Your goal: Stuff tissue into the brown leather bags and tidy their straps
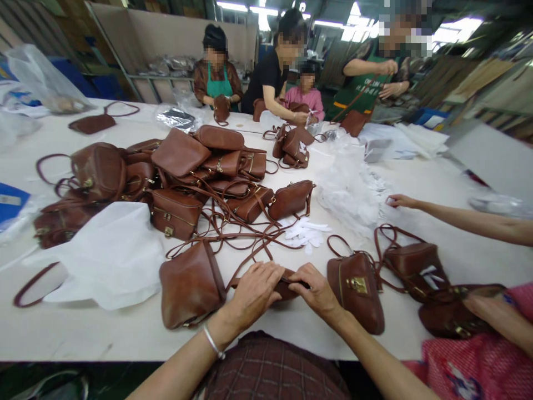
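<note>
Close to my body, a small brown leather handbag (286, 290) is held between my two hands, which cover much of it. My left hand (256, 286) has its fingers over the bag's left side, thumb toward the middle. At the right side, my right hand (318, 291) pinches the bag's edge between thumb and fingers. Left of my hands lies another brown handbag (189, 289), its flat face up. To the right stands a brown handbag with a gold clasp (357, 291). White slips (306, 232) lie just beyond my hands.
A heap of brown handbags (181, 153) with tangled straps covers the table's left middle. White wrapping (112, 255) lies at left, clear plastic (350, 189) at right. A co-worker's hand (402, 201) reaches in from the right; several people work across the table (104, 339).
</note>
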A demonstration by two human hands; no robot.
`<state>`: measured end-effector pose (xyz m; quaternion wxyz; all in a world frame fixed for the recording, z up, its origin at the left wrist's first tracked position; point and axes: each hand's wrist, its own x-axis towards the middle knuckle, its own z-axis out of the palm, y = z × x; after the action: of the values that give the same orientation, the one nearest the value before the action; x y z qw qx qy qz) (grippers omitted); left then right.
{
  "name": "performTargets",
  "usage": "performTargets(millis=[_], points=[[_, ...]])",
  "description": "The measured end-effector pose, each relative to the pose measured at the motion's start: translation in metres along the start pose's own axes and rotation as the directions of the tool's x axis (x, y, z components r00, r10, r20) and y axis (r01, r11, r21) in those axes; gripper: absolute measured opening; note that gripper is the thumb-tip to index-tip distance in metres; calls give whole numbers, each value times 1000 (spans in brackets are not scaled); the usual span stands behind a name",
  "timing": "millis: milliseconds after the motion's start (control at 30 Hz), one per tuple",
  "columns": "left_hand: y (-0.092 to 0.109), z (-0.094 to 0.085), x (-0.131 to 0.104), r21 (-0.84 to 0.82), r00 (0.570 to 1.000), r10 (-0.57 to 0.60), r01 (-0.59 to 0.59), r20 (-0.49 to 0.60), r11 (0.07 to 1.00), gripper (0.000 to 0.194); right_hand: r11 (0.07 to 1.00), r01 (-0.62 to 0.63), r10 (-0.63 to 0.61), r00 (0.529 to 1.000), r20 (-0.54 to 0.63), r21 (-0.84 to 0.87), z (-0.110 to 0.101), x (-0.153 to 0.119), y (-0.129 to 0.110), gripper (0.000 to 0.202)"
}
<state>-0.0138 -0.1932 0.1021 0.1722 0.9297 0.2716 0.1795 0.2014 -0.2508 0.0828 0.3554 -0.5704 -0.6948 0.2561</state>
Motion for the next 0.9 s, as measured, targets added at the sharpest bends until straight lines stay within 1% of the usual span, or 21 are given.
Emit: performTargets(millis=[33,100,167,233,267,300,367,433,533,600,667,733,800,833,900], points=[[0,2,3,0,1000,15,-15,19,1000,42,998,-59,58,998,11,32,-4,0,-1,8],[-2,7,6,20,998,25,-26,50,999,26,971,-218,219,976,4,98,-16,-2,0,11],[-5,11,7,42,998,30,-32,58,999,13,915,-376,388,920,-61,148,-32,-10,4,17],[-7,13,6,49,998,47,-49,45,998,9,855,-486,509,854,-108,179,-44,-20,9,22],[-8,14,6,45,998,56,-57,36,997,9,829,-523,548,831,-97,196,-47,-25,11,23],[-9,14,5,40,998,65,-66,27,997,9,808,-548,572,818,-62,216,-49,-30,12,24],[-10,15,4,28,997,80,-81,13,996,11,779,-570,584,811,27,262,-46,-36,11,27],[-11,16,4,17,995,95,-96,26,995,11,760,-577,583,809,77,299,-40,-36,7,26],[-13,12,7,15,987,137,-138,89,990,13,725,-605,606,787,114,329,-32,-34,2,19],[-17,7,11,13,970,198,-202,142,979,14,693,-629,611,772,177,352,-27,-34,-1,19],[-21,1,14,10,953,251,-256,169,967,14,672,-641,601,765,232,371,-21,-37,-2,21],[-23,-3,15,18,952,266,-272,151,962,15,674,-639,596,767,240,370,-15,-41,-3,21],[-23,-4,12,52,962,252,-258,109,965,18,692,-632,604,771,200,348,-8,-45,-5,20],[-20,-4,10,78,967,238,-245,92,966,19,698,-631,608,772,184,340,-4,-46,-6,21],[-13,-3,2,137,979,190,-198,70,971,20,685,-636,613,767,192,356,3,-47,-9,25]])
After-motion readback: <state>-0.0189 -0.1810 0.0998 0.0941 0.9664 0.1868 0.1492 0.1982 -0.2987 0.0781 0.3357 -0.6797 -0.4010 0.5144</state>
